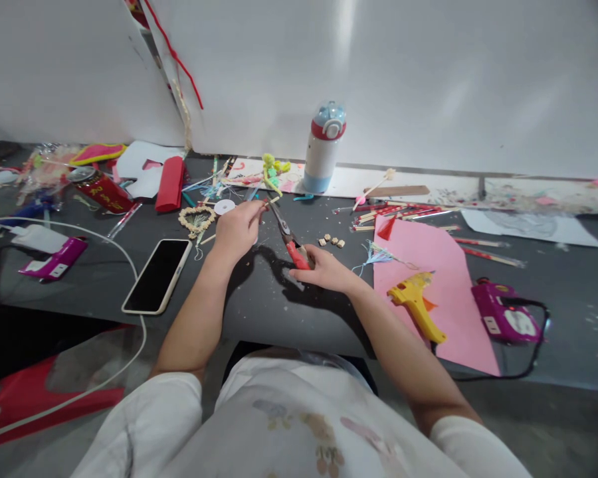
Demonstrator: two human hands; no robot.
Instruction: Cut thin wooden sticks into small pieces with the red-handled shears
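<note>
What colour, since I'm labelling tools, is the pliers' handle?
The pliers' handle is red, clearest in the head view.

Free room before pliers (290, 241), bottle (323, 151) beyond

Partition: glossy white left panel (70, 73), wider right panel (428, 86), slanting gap (154, 50) between
Worktop (289, 312): long, dark grey, along the panels' foot
Floor (568, 431): grey, below the worktop's front edge
Light: bright vertical streak (346, 26) on the right panel, softer slanting glints rightward

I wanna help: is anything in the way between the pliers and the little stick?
Nothing visible is. The pliers in the right hand reach up to the stick in the left hand; the bottle stands farther back.
</note>
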